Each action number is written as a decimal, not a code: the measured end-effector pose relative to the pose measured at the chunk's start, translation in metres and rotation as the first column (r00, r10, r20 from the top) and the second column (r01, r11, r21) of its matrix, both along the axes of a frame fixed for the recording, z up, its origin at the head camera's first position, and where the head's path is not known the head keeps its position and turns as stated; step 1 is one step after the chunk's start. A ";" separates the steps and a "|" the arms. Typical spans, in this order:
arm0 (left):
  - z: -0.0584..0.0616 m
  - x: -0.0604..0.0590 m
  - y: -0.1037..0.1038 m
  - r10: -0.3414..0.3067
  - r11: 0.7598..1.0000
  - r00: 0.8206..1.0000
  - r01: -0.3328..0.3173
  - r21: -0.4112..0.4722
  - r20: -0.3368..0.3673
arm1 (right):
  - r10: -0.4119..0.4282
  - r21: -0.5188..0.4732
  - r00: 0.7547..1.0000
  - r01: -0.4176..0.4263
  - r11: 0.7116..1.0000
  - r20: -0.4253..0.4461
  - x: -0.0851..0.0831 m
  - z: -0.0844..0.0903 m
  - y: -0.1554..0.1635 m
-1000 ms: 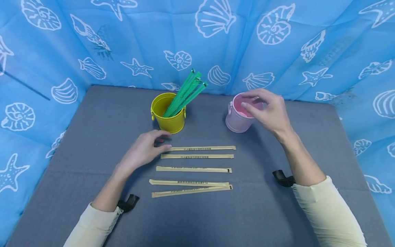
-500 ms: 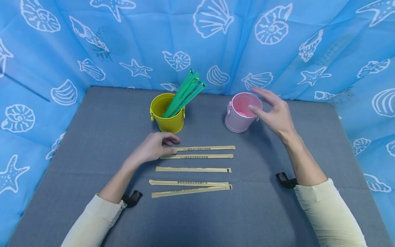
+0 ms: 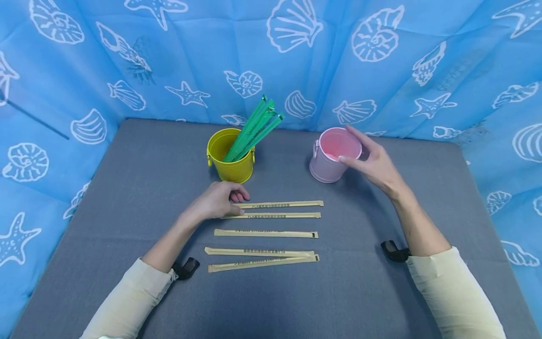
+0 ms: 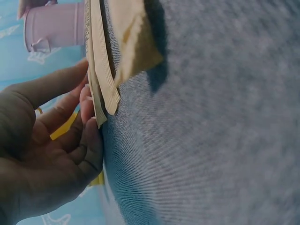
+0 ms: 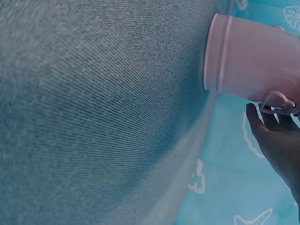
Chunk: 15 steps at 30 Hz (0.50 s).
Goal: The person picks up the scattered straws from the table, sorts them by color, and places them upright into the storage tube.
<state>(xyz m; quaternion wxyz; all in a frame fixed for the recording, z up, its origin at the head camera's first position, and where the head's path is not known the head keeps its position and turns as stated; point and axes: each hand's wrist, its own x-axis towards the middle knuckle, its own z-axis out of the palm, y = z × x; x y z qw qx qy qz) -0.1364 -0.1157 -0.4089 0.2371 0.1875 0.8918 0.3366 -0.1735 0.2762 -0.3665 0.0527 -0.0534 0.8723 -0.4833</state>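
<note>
My left hand (image 3: 220, 200) is at the left end of the topmost wrapped straw (image 3: 279, 205), thumb on its near side and curled fingers on its far side. In the left wrist view, the thumb and fingertips meet the edge of this straw (image 4: 98, 105). My right hand (image 3: 377, 167) holds the pink bucket (image 3: 326, 169) at its right side, thumb at the near rim and index finger at the back rim. In the right wrist view, fingers reach behind the handle ring of the bucket (image 5: 258, 56). Only its pink inner wall and floor show inside.
A yellow bucket (image 3: 233, 172) with several green wrapped straws (image 3: 254, 132) leaning in it stands behind my left hand. More beige wrapped straws (image 3: 267, 233) lie crosswise in front, the nearest two touching at the right. A blue curtain (image 3: 203, 47) hangs behind the grey table (image 3: 355, 301).
My left hand moved right along the topmost straw's end, and its fingers curled more. My right hand drew back from over the bucket's opening to its right rim. Buckets and straws stayed put.
</note>
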 end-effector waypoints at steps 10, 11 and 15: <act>-0.002 -0.001 0.005 0.010 0.997 0.998 -0.015 -0.075 -0.056 | 0.012 0.031 0.999 -0.013 0.999 0.033 0.002 -0.001 0.000; -0.002 0.000 0.005 0.008 0.997 0.998 -0.013 -0.074 -0.067 | 0.009 0.033 0.999 -0.010 0.999 0.037 0.002 -0.001 0.000; -0.003 0.001 0.005 0.007 0.998 0.994 -0.013 -0.059 -0.106 | -0.006 0.017 0.999 0.005 1.000 0.054 0.003 -0.004 0.000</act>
